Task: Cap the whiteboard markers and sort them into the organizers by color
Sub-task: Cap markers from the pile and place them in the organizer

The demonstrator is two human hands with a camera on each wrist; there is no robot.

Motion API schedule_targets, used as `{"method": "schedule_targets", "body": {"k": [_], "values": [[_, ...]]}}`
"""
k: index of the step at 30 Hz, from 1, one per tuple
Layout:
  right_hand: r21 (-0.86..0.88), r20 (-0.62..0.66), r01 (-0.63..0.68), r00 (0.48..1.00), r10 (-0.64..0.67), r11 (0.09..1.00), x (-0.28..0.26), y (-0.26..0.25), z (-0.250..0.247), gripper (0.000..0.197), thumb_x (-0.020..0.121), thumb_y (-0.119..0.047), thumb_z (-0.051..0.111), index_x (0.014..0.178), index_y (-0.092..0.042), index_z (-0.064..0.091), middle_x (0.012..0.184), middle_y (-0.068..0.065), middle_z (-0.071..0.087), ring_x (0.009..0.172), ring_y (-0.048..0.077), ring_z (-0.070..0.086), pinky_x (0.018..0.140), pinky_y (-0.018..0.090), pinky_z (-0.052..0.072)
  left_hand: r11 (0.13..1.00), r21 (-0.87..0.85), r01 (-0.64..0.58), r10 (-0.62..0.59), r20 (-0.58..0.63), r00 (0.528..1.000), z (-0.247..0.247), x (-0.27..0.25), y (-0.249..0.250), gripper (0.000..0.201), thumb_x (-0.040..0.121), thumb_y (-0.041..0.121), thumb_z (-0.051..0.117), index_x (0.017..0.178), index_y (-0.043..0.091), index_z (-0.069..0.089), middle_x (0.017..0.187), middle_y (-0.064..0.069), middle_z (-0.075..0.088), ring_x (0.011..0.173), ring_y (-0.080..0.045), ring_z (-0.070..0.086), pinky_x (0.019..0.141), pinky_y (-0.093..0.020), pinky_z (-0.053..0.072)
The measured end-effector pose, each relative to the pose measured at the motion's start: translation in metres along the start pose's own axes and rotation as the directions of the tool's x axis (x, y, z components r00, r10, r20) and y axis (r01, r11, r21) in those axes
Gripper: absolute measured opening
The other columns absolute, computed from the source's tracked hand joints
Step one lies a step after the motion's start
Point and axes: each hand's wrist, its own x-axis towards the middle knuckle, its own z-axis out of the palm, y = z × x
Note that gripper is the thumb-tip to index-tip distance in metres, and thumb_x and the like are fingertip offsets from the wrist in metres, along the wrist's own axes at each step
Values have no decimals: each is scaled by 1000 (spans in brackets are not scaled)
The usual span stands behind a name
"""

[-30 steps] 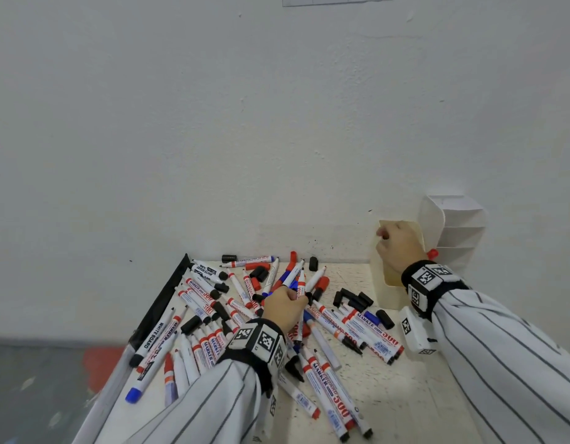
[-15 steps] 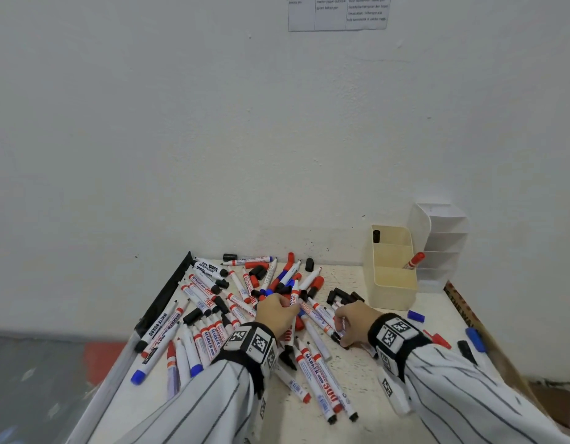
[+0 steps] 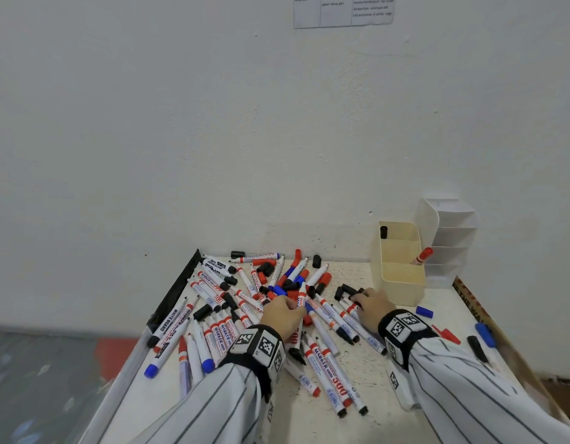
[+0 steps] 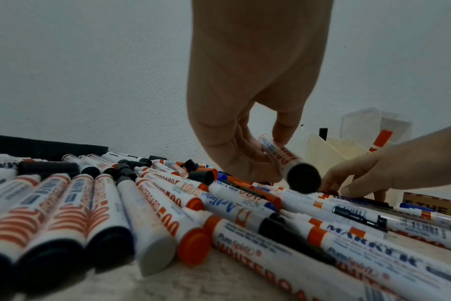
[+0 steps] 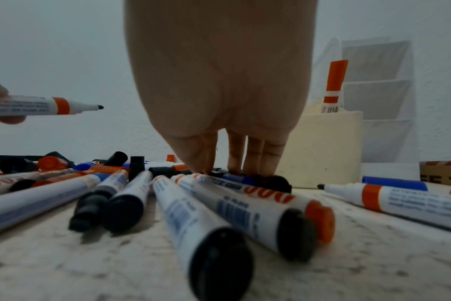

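Head view: speckled white counter (image 3: 366, 421) in the lower half of the frame, heaped at centre with a pile of white-barrelled whiteboard markers (image 3: 219, 318) and loose black, red and blue caps. Cream plastic organizer (image 3: 402, 283) with three compartments at right centre, holding one red-capped marker (image 3: 422, 256) in the middle compartment and one black-capped marker (image 3: 383, 232) in the far one; white tiered organizer (image 3: 450, 238) just behind, showing nothing inside. Barely begun by the look of it: two sorted, dozens left. Left hand (image 3: 282, 315) curled round an uncapped black-tipped marker (image 3: 300, 298) at centre; right hand (image 3: 373, 307) just beside, fingers down among loose black caps (image 3: 344, 292). Legible on barrels: "WHITE BOARD", "MARKER", "500". Printed paper sheet (image 3: 342, 9) at top centre, too small to read.

Left wrist view: held marker's black end plug facing the lens at centre right, pinched between thumb and fingers. Readable in the foreground: "MARKER", "WHITEBOARD", "500", "PureSolid".

Right wrist view: fingertips (image 5: 234, 163) pressed onto a black cap (image 5: 276, 182) at centre; whether gripping it cannot be told. Held marker's bare black tip at left edge, probably awaiting that cap.
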Motion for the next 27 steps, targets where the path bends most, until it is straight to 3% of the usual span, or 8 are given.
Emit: {"method": "schedule_targets", "body": {"k": [3,7,12,16,18,23,27], "values": [[-3,-50,-15,999,15,1000,4,-1,1,42,93,-16,41,134,-24,40,133,6,36,121,23,37,98,32,40,1000,11,-12,12,-3,1000,-2,-1,-1,19,89,25,57,74,21,46,72,8,45,65,-3,44,58,-14,35],[-56,-21,15,1000,-16,998,7,-1,0,48,92,-8,38,135,-29,38,131,6,35,116,23,39,91,30,43,1000,9,-7,7,16,1000,-1,-2,-2,22,89,25,57,71,23,44,72,9,45,64,-2,43,59,-14,37],[-13,-122,66,990,-67,998,14,-1,2,36,88,3,41,117,-12,56,127,5,44,112,22,45,93,25,42,1000,-3,3,-3,26,1000,-1,-2,-1,23,89,25,57,71,24,43,73,8,45,64,-3,44,60,-15,38],[24,-58,65,996,-64,998,15,-3,-1,52,85,8,42,132,-14,44,131,8,41,116,23,47,94,25,41,1000,4,-3,3,33,999,-1,-2,-2,21,89,25,56,72,23,44,73,9,44,63,-1,41,59,-13,36],[-33,-52,57,997,-59,998,15,-3,-1,49,86,6,43,131,-14,46,129,10,42,113,24,49,92,25,42,1000,4,-15,15,31,999,-1,-1,-2,20,89,24,56,73,23,44,74,10,44,64,2,39,57,-11,33],[32,-106,61,993,-57,998,16,2,-1,32,87,5,43,109,-13,57,109,6,47,98,21,52,86,22,41,1000,1,-24,24,22,999,-2,-2,-3,22,89,23,56,71,22,43,73,11,43,64,2,39,58,-11,33],[108,-207,84,976,-60,991,15,4,-2,20,85,4,46,87,-16,44,94,4,43,78,19,46,74,25,44,1000,-3,-23,23,26,999,-2,-2,-4,22,89,23,57,71,22,44,72,12,42,63,2,39,58,-11,33]]}}
